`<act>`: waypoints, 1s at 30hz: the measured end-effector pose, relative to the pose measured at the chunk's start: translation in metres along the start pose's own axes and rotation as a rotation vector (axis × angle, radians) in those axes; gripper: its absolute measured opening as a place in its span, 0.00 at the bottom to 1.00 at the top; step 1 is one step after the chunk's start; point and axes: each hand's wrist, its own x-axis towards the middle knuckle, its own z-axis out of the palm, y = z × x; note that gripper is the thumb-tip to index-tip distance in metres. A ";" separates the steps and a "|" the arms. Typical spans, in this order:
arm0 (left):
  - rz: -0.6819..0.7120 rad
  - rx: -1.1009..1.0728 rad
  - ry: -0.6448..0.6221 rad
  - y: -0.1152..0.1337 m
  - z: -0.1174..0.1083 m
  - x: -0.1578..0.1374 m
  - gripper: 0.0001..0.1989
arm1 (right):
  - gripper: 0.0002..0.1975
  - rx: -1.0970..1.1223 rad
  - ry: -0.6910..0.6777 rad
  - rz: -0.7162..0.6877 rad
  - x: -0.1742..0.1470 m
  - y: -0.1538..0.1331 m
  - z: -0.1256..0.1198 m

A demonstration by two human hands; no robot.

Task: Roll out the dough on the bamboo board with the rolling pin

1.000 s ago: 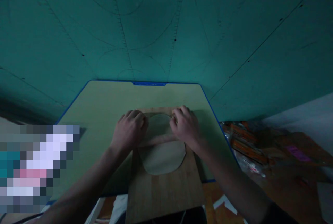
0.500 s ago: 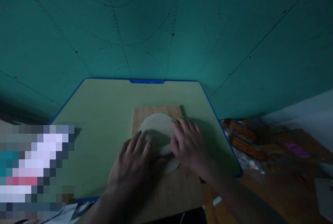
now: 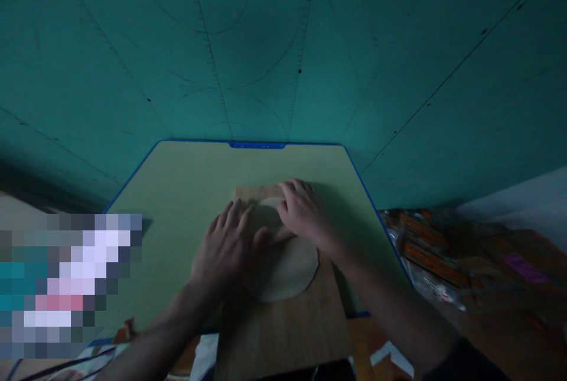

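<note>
A flat, pale round sheet of dough (image 3: pixel 283 274) lies on a wooden board (image 3: pixel 287 336). Across its upper part runs a slim, light rolling pin (image 3: pixel 282 234), of which only the middle shows between my hands. My left hand (image 3: pixel 227 239) covers the pin's left end, fingers pointing forward and thumb beside the pin. Over the right end lies my right hand (image 3: pixel 302 208), its fingers bent forward near the board's far edge. Both palms hide the pin's ends and part of the dough.
The board rests on a pale table (image 3: pixel 190 177) with a blue rim, against a green wall (image 3: pixel 266 26). Plastic-wrapped orange packets (image 3: pixel 429 257) lie to the right. A pixelated patch (image 3: pixel 66 292) masks the left side.
Both hands and the rolling pin have moved forward over the dough toward the board's far end. More of the dough's near side is uncovered. The camera view has shifted slightly.
</note>
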 end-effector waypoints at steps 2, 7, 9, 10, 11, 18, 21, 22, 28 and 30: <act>0.083 0.017 0.055 0.018 -0.004 -0.026 0.28 | 0.20 0.006 0.013 -0.043 -0.041 0.001 -0.003; 0.164 -0.047 0.036 0.038 -0.013 -0.058 0.29 | 0.29 -0.007 0.013 -0.173 -0.113 0.004 -0.010; 0.163 -0.051 0.033 0.030 -0.009 -0.047 0.30 | 0.29 -0.011 -0.007 -0.171 -0.106 0.006 -0.009; 0.154 -0.045 0.026 0.024 -0.005 -0.036 0.30 | 0.29 -0.015 -0.007 -0.154 -0.095 0.009 -0.008; 0.142 -0.037 0.016 0.017 -0.001 -0.021 0.31 | 0.28 -0.018 -0.001 -0.133 -0.080 0.012 -0.006; -0.049 -0.031 -0.109 -0.021 0.016 0.101 0.25 | 0.16 0.022 0.052 0.077 0.026 0.037 0.004; -0.075 -0.017 -0.109 -0.018 0.015 0.097 0.24 | 0.16 0.028 0.037 0.089 0.013 0.031 0.006; -0.056 -0.015 -0.110 -0.015 0.014 0.085 0.23 | 0.18 0.036 0.016 0.068 -0.001 0.025 0.006; 0.093 -0.067 -0.033 -0.011 -0.001 -0.015 0.23 | 0.33 0.071 -0.055 -0.078 -0.097 -0.014 -0.005; 0.124 -0.080 -0.031 -0.014 -0.003 -0.024 0.25 | 0.33 0.080 -0.072 -0.126 -0.102 -0.005 -0.009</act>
